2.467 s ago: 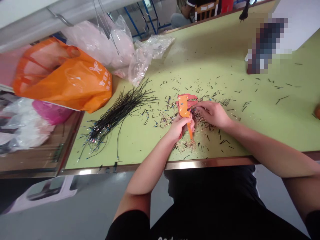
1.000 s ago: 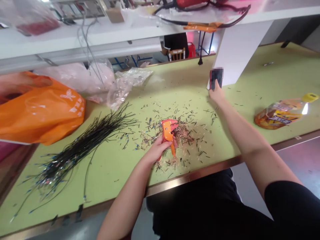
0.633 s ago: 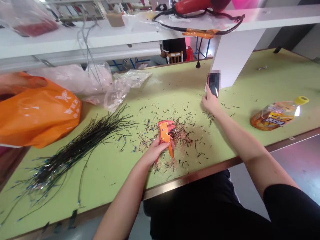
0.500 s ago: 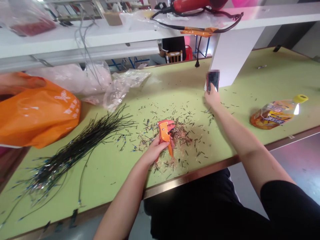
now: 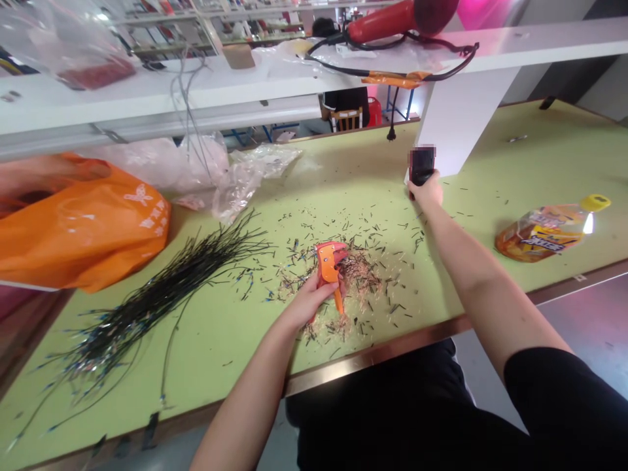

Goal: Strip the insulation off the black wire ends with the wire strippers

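The left hand (image 5: pixel 314 298) grasps an orange-and-red hand tool (image 5: pixel 328 263) at the centre, above scattered wire clippings (image 5: pixel 364 275), with a bundle of black wires (image 5: pixel 167 278) at nine o'clock. Toward one o'clock, the right hand (image 5: pixel 428 191) grasps the lower end of a dark phone (image 5: pixel 422 165) beside a white post (image 5: pixel 457 127); a bottle (image 5: pixel 542 234) lies at three o'clock.

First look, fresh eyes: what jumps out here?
Probably the orange-and-red hand tool in the left grip, amid scattered dark and coppery scraps on the green table. Next, the big orange bag at the picture's left, with the bundle of black wires in front and to its right. Then the dark phone-like device in the right grip, by the white post.
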